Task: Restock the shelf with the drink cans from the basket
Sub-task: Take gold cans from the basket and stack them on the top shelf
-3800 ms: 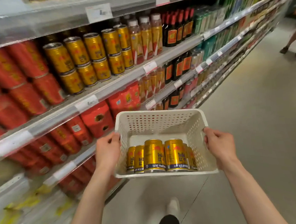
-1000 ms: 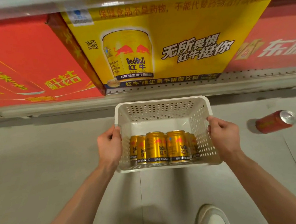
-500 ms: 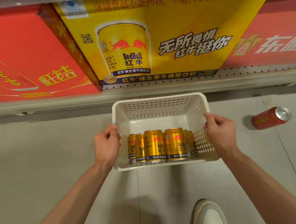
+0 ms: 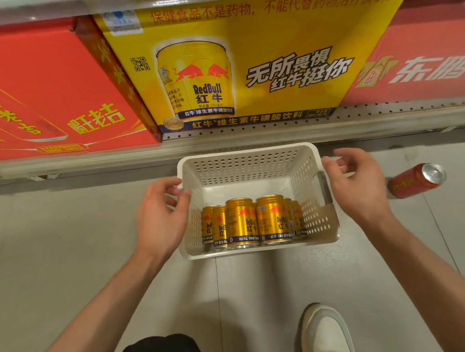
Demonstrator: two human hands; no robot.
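Both hands are loose and open right now: the left hand (image 4: 160, 221) has its fingers uncurled just beside the basket's left wall, and the right hand (image 4: 360, 184) is spread open next to the right rim, gripping nothing. The white basket (image 4: 249, 164) sits on the floor in front of the bottom shelf (image 4: 251, 139). The gold drink cans (image 4: 253, 223) stand bunched along its near wall. A red can (image 4: 414, 181) lies on its side on the floor off to the right.

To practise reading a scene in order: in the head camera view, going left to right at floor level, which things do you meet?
left hand → white basket with the gold cans inside → right hand → red can lying on its side on the floor.
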